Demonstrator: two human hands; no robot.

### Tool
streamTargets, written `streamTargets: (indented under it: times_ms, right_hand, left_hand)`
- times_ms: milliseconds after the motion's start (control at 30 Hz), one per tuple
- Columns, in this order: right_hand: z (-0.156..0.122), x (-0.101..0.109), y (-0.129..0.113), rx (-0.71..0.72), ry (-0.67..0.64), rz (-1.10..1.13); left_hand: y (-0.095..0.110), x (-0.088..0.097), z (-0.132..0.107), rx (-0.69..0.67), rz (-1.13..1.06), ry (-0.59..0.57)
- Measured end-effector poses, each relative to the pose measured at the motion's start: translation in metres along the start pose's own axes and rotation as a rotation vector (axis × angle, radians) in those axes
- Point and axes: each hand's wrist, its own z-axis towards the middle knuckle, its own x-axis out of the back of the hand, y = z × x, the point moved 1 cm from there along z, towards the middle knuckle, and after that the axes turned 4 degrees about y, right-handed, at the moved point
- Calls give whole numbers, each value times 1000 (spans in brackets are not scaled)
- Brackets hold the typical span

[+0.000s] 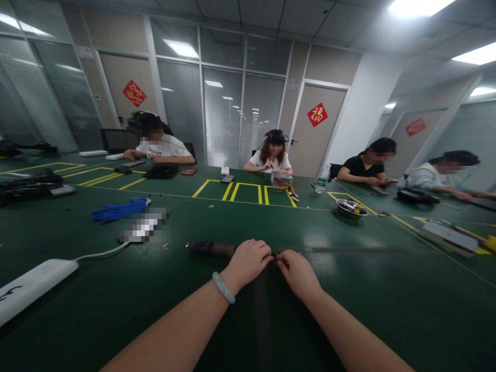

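Observation:
My left hand (250, 261) is closed in a pinch, a pale bangle (223, 288) on its wrist. My right hand (297, 274) is pinched too, its fingertips almost meeting those of the left. Between the fingertips shows a small dark piece (274, 255), too small to name, which both hands grip. A dark brown rod-shaped tool (211, 249) with a black section and a metal tip lies on the green table (186, 310). Its right end runs behind my left hand, so I cannot tell whether it joins the dark piece.
A white power strip (36, 289) with a cable is at left, near blue gloves (120, 209). A metal bowl (352, 208) with small items sits at right, near a water bottle (322, 179). Several people sit across the table; one handles a grey box with wires (282, 178).

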Motion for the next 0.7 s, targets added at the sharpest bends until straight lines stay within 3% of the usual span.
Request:
streamTargets:
  times_ms: [267, 700]
  right_hand:
    - [0, -1, 3, 20, 16, -5]
    - [0, -7, 6, 51, 53, -34]
  left_hand:
    - [-4, 4, -3, -39, -52, -15]
    - [-7, -5, -2, -9, -67, -25]
